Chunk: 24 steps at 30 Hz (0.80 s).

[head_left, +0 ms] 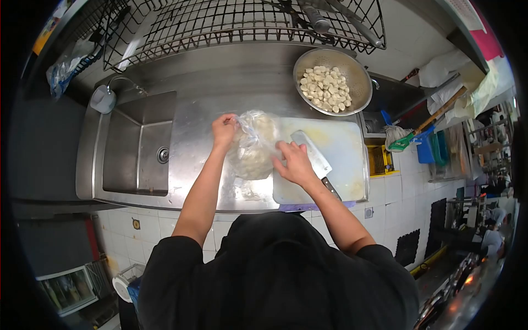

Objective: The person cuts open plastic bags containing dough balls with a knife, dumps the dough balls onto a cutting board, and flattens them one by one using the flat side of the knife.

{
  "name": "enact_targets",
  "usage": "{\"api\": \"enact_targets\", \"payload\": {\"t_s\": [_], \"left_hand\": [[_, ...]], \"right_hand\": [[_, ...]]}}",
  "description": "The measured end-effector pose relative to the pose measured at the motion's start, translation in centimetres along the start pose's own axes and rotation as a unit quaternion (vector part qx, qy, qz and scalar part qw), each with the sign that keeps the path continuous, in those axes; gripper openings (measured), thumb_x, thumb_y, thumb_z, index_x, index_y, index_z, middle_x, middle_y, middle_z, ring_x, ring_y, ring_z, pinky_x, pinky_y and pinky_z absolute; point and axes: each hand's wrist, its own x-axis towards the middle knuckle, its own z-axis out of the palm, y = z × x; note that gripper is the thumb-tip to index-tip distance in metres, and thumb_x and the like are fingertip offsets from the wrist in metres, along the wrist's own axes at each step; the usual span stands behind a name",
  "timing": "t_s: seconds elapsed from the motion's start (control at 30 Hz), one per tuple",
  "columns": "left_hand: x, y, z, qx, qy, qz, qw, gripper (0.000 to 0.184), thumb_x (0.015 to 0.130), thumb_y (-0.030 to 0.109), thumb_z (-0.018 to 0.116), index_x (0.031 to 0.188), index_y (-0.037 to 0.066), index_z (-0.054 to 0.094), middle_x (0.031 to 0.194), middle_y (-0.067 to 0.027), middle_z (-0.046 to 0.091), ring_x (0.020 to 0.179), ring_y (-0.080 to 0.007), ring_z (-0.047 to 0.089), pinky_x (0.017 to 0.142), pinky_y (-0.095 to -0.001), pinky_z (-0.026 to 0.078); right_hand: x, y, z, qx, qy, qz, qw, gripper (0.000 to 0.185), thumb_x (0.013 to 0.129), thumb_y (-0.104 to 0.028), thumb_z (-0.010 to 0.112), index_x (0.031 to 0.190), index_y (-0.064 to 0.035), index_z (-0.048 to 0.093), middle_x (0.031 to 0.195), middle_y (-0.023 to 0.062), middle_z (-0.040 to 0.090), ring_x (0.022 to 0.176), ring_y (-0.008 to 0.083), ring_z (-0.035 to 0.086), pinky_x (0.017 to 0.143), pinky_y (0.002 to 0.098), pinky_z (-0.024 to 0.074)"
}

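A clear plastic bag filled with pale pieces sits on the steel counter, its gathered top between my two hands. My left hand pinches the bag's upper left edge with closed fingers. At the bag's right side is my right hand, fingers bent and partly spread against the plastic; whether it grips the film I cannot make out. Under and beside that hand, a cleaver with a dark handle lies on the white cutting board. A steel colander behind the board holds pale, round cut pieces.
To the left is a steel sink with a faucet and a white cup-like container. A black wire rack holding utensils hangs above the counter. A yellow crate stands right of the counter.
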Motion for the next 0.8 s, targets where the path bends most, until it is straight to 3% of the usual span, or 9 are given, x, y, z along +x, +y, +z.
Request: {"api": "enact_targets", "payload": {"t_s": [0.07,0.13,0.27,0.37,0.43,0.57,0.63,0.77,0.8], "left_hand": [[-0.7,1.4,-0.7,-0.006,-0.024,-0.058,0.998,0.021,0.09,0.011,0.078,0.111,0.008,0.08,0.102,-0.0101,0.077,0.085,-0.0252,0.071,0.082,-0.0367,0.057],[-1.8,2.7,-1.3,0.293,-0.089,0.385,0.87,0.023,0.087,0.019,0.082,0.108,0.01,0.078,0.104,-0.0092,0.076,0.088,-0.0288,0.071,0.083,-0.0417,0.058],[-1.9,4.0,-1.0,0.37,-0.101,0.404,0.831,0.029,0.081,0.025,0.084,0.101,0.008,0.071,0.107,-0.0119,0.073,0.093,-0.0385,0.072,0.085,-0.0479,0.057],[-0.4,3.3,-0.8,0.392,-0.183,0.242,0.868,0.027,0.081,0.023,0.082,0.091,0.006,0.064,0.1,-0.0149,0.07,0.091,-0.0404,0.068,0.08,-0.0477,0.055],[-0.3,4.8,-1.0,0.307,-0.004,0.168,0.937,0.025,0.08,0.017,0.08,0.083,0.005,0.059,0.101,-0.017,0.069,0.084,-0.0399,0.066,0.075,-0.0492,0.052],[-0.3,5.5,-3.8,0.349,0.029,0.148,0.925,0.025,0.077,0.011,0.079,0.078,0.004,0.056,0.086,-0.0168,0.065,0.07,-0.0366,0.063,0.067,-0.0499,0.05],[0.5,4.4,-4.9,0.301,0.032,0.037,0.952,0.038,0.073,0.014,0.089,0.073,0.005,0.052,0.067,-0.0124,0.056,0.059,-0.0295,0.059,0.06,-0.0481,0.047],[2.5,-0.3,-6.9,0.256,0.071,0.066,0.962,0.044,0.08,0.019,0.093,0.075,0.006,0.051,0.057,-0.0039,0.049,0.057,-0.0224,0.059,0.054,-0.0459,0.048],[2.3,-0.2,-7.2,0.032,0.042,-0.072,0.996,0.042,0.085,0.019,0.091,0.08,0.006,0.052,0.065,-0.0035,0.055,0.058,-0.0225,0.06,0.055,-0.0448,0.051]], "right_hand": [[0.9,-1.2,0.2,-0.027,0.031,0.025,0.999,0.025,0.092,-0.022,0.072,0.113,-0.0092,0.075,0.098,0.0094,0.069,0.102,0.0306,0.061,0.091,0.0467,0.0411],[2.3,-1.4,1.0,-0.045,0.021,0.005,0.999,0.026,0.094,-0.028,0.074,0.113,-0.01,0.075,0.1,0.0081,0.069,0.106,0.0302,0.061,0.091,0.0463,0.0396],[3.9,-1.7,3.0,-0.111,-0.078,-0.017,0.991,0.027,0.096,-0.029,0.073,0.115,-0.0098,0.074,0.1,0.0074,0.069,0.109,0.0301,0.06,0.093,0.046,0.0395],[2.1,-2.8,1.5,0.048,-0.004,-0.213,0.976,0.022,0.095,-0.029,0.073,0.104,-0.009,0.075,0.1,0.0064,0.069,0.109,0.0312,0.058,0.094,0.0467,0.0399],[0.9,-3.0,-0.5,0.169,-0.127,-0.15,0.966,0.021,0.094,-0.03,0.073,0.091,-0.0088,0.075,0.1,0.0069,0.068,0.108,0.0319,0.057,0.093,0.0472,0.0407],[0.2,-2.1,-3.6,0.054,-0.217,-0.102,0.969,0.027,0.095,-0.033,0.072,0.085,-0.0075,0.073,0.097,0.0092,0.069,0.107,0.0327,0.057,0.091,0.0475,0.0407],[1.0,-2.4,-5.0,-0.009,-0.253,-0.029,0.967,0.03,0.099,-0.035,0.066,0.09,-0.0069,0.075,0.098,0.0107,0.074,0.11,0.034,0.061,0.094,0.0512,0.0443],[2.3,-2.1,-3.3,-0.015,-0.135,0.006,0.991,0.03,0.105,-0.03,0.06,0.089,-0.0076,0.072,0.09,0.0129,0.076,0.097,0.039,0.068,0.091,0.0535,0.0503],[3.0,-3.0,-3.7,-0.028,-0.138,0.107,0.984,0.03,0.105,-0.029,0.059,0.093,-0.008,0.076,0.093,0.0148,0.077,0.102,0.0373,0.069,0.097,0.0546,0.0493]]}}
